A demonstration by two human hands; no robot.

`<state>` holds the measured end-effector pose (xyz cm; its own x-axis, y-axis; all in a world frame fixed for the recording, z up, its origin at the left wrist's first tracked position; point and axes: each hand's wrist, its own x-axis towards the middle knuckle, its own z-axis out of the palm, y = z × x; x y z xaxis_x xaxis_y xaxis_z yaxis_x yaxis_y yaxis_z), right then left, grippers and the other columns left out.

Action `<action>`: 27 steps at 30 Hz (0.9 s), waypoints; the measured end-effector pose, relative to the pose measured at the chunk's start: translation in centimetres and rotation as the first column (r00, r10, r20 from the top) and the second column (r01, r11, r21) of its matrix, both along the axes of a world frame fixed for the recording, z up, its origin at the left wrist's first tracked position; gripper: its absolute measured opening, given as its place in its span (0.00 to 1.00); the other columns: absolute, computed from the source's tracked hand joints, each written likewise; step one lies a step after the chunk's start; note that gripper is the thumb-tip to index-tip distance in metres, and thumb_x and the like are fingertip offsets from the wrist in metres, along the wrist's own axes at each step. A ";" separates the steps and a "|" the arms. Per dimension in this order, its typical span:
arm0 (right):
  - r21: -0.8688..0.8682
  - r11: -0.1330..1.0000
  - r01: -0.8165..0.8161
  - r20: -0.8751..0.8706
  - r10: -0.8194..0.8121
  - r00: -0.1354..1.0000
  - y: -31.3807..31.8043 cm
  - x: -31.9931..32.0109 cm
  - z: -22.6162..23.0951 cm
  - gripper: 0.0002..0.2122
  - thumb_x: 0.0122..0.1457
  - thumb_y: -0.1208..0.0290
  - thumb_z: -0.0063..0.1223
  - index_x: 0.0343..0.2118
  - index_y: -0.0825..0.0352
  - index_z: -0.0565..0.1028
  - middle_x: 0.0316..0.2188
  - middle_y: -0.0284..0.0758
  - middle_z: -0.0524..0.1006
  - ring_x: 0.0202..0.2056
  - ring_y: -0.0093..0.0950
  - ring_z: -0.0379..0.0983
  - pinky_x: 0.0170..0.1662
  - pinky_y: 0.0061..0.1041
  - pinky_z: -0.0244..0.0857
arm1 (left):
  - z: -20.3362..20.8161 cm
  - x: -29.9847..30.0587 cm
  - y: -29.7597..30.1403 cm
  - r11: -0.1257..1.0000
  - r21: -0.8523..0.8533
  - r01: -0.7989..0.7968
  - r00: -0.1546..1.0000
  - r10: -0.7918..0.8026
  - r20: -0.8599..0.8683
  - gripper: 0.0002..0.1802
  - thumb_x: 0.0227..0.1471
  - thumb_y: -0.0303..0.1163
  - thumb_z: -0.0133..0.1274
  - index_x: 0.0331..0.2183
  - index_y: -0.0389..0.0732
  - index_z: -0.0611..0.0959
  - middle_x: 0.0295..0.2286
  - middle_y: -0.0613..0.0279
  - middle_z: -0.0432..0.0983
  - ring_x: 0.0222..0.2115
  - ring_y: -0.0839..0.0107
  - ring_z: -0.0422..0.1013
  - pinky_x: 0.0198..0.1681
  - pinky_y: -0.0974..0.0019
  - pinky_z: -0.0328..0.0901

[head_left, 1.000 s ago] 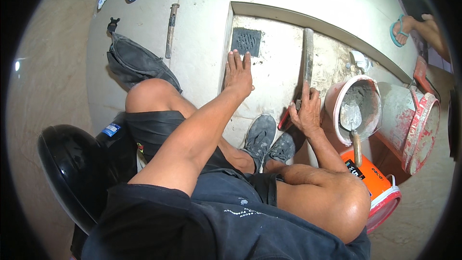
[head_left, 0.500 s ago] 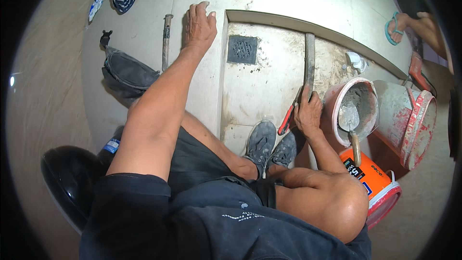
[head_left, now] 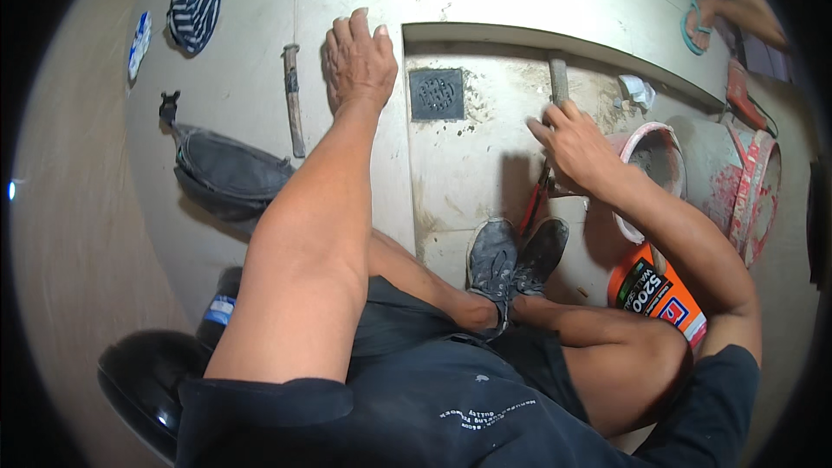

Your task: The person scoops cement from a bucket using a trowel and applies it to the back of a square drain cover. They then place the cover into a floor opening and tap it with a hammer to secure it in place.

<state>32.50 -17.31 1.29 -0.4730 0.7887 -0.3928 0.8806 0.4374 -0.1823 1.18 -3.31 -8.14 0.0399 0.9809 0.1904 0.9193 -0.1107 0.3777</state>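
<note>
My left hand lies flat on the pale tiled ledge, left of the recess, fingers stretched out. My right hand is over a grey bar in the recess, its fingers apart and slightly bent. Whether they touch the bar is unclear, since the hand covers its lower part. A red-handled tool lies below that hand, close to my shoes. The square dark drain grate is set in the recess floor between my hands. A worn long-handled tool rests on the ledge left of my left hand.
A mortar bucket, a second stained bucket and an orange container stand at right. A black pouch and striped cloth lie at left. Another person's sandalled foot and a red power tool are at upper right.
My right hand has moved up and away from my shoes, from beside the bar to over it. My right forearm now covers the trowel in the bucket. My left hand stays on the ledge.
</note>
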 end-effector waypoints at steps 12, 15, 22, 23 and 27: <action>0.022 0.517 0.856 -0.309 -0.811 0.498 4.0 -18.7 -15.1 0.26 0.63 0.76 0.50 0.66 0.69 0.66 0.49 0.45 0.66 0.50 0.42 0.60 0.54 0.47 0.54 | -0.3 0.5 0.1 1.000 -0.007 0.018 0.997 -0.019 -0.069 0.24 0.67 0.42 0.45 0.60 0.44 0.70 0.48 0.51 0.67 0.50 0.55 0.67 0.57 0.49 0.64; 0.043 0.495 0.868 -0.238 -0.838 0.490 4.9 -20.0 -16.2 0.26 0.65 0.74 0.49 0.67 0.71 0.65 0.49 0.45 0.66 0.49 0.41 0.60 0.53 0.45 0.53 | -0.8 0.1 0.1 0.999 -0.006 0.031 0.997 -0.031 -0.071 0.25 0.67 0.43 0.43 0.60 0.44 0.70 0.47 0.52 0.67 0.49 0.56 0.67 0.56 0.49 0.65; 0.036 0.573 0.819 -0.204 -0.798 0.568 4.6 -20.9 -16.6 0.26 0.66 0.75 0.46 0.68 0.69 0.65 0.46 0.39 0.66 0.45 0.36 0.59 0.50 0.41 0.51 | -1.2 0.1 0.2 1.000 0.010 0.029 0.996 -0.028 -0.087 0.24 0.67 0.43 0.43 0.60 0.44 0.71 0.47 0.53 0.67 0.49 0.58 0.67 0.56 0.50 0.65; 0.029 0.584 0.811 -0.214 -0.789 0.576 4.5 -21.0 -16.7 0.26 0.66 0.75 0.46 0.68 0.69 0.65 0.46 0.39 0.66 0.45 0.36 0.59 0.50 0.41 0.51 | -1.3 0.2 0.2 0.999 0.021 0.029 0.996 -0.027 -0.084 0.24 0.67 0.43 0.43 0.60 0.44 0.72 0.47 0.53 0.67 0.49 0.58 0.67 0.56 0.50 0.65; 0.028 0.624 0.781 -0.247 -0.752 0.611 4.0 -21.0 -17.4 0.25 0.67 0.74 0.46 0.68 0.59 0.68 0.46 0.36 0.66 0.44 0.34 0.59 0.50 0.40 0.51 | -1.5 0.2 0.2 0.999 0.022 0.043 0.997 -0.042 -0.065 0.24 0.67 0.43 0.42 0.60 0.44 0.72 0.47 0.52 0.67 0.49 0.58 0.67 0.56 0.49 0.64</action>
<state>11.54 -13.26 -16.10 0.2744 0.9308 -0.2414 0.8551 -0.3510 -0.3816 1.33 -3.12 -9.62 0.0944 0.9733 0.2093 0.9359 -0.1584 0.3147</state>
